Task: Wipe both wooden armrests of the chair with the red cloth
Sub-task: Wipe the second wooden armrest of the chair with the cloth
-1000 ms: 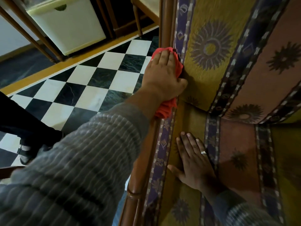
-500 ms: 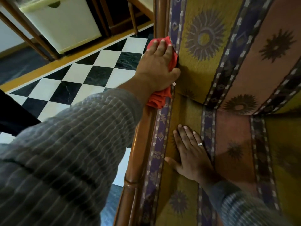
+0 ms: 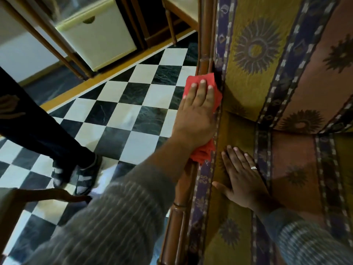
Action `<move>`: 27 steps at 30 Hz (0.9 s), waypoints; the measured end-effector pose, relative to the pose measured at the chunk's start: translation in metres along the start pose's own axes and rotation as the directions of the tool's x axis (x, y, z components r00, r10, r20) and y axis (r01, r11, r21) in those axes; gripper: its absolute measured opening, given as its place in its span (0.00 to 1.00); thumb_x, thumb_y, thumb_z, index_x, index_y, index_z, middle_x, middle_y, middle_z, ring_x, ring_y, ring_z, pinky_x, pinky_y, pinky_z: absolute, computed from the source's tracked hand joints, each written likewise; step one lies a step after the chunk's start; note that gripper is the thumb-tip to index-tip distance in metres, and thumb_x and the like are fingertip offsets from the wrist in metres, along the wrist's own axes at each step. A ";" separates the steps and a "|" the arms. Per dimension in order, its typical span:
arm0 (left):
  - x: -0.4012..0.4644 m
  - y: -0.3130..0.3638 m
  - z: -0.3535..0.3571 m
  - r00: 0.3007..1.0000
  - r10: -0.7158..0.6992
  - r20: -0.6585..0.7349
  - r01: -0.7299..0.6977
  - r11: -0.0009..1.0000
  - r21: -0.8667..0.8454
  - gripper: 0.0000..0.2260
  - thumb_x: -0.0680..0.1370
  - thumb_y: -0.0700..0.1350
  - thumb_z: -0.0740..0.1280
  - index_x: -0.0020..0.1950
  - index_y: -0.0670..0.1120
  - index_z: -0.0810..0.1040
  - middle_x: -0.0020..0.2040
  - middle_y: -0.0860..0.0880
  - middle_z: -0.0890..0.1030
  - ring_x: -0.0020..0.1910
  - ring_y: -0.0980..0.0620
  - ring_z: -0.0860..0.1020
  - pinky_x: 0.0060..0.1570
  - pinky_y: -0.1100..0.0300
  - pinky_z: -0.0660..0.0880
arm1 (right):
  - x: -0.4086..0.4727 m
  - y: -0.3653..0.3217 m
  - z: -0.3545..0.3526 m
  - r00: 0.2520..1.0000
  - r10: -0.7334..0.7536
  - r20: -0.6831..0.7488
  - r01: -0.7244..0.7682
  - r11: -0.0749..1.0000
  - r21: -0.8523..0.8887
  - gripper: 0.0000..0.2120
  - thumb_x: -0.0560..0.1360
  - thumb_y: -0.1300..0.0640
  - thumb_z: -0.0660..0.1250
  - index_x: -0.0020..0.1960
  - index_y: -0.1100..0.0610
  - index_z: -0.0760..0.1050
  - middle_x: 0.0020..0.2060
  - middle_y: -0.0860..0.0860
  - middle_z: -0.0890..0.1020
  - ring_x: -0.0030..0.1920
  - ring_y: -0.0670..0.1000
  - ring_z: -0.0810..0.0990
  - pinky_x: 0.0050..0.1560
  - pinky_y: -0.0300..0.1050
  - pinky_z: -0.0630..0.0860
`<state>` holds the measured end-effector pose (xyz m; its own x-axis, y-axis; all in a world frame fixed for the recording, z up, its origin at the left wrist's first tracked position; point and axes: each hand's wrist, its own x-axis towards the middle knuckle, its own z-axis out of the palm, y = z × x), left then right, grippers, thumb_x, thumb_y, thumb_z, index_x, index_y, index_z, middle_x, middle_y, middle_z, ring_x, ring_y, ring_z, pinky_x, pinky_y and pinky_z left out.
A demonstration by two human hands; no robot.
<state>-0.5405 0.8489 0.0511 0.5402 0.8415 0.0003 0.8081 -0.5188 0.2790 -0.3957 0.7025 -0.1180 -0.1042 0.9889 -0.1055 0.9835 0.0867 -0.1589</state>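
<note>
The chair's left wooden armrest [image 3: 177, 219] runs from the bottom edge up to the back post [image 3: 204, 35]. My left hand [image 3: 196, 115] lies flat on the red cloth [image 3: 193, 82] and presses it onto the armrest where the rail meets the backrest. Cloth shows beyond my fingertips and bunches under my wrist. My right hand [image 3: 244, 178] rests open and palm down on the patterned seat cushion [image 3: 298, 169], just right of the armrest. The other armrest is out of view.
Another person's dark trouser leg and shoe [image 3: 80, 175] stand on the black-and-white checkered floor [image 3: 122, 115] to the left. A white box [image 3: 99, 37] sits under wooden furniture legs at the back. A dark wooden piece [image 3: 38, 194] juts in at lower left.
My left hand's fingers have stretched out flat over the cloth, still at the back end of the armrest. The other person's foot has stepped closer on the left. My right hand has stayed put.
</note>
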 end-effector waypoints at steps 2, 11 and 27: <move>-0.004 -0.002 0.001 1.000 -0.008 0.010 0.008 1.000 -0.007 0.30 0.83 0.52 0.54 0.81 0.45 0.44 0.83 0.44 0.43 0.81 0.43 0.40 0.80 0.45 0.43 | 0.000 -0.001 0.001 1.000 0.001 -0.024 -0.001 1.000 -0.002 0.48 0.74 0.24 0.48 0.79 0.59 0.52 0.80 0.57 0.52 0.80 0.56 0.47 0.76 0.59 0.53; 0.003 0.002 0.004 0.999 -0.047 -0.011 0.048 0.997 0.054 0.32 0.84 0.53 0.54 0.81 0.43 0.43 0.82 0.42 0.43 0.81 0.41 0.40 0.79 0.44 0.44 | -0.009 -0.032 0.003 0.978 0.192 -0.076 -0.188 0.980 0.057 0.46 0.75 0.25 0.42 0.79 0.58 0.50 0.80 0.56 0.50 0.79 0.56 0.46 0.77 0.58 0.46; -0.097 0.009 0.016 0.997 -0.070 -0.014 0.070 0.997 0.029 0.33 0.82 0.57 0.54 0.81 0.45 0.42 0.82 0.43 0.41 0.80 0.40 0.38 0.79 0.43 0.44 | -0.060 -0.063 0.010 0.966 0.256 -0.040 -0.253 0.965 0.072 0.47 0.74 0.26 0.43 0.79 0.61 0.50 0.79 0.60 0.52 0.79 0.60 0.50 0.77 0.61 0.51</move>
<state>-0.5822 0.7606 0.0382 0.4793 0.8777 -0.0052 0.8504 -0.4629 0.2500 -0.4532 0.6367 -0.1113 0.1568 0.9822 -0.1036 0.9646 -0.1748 -0.1974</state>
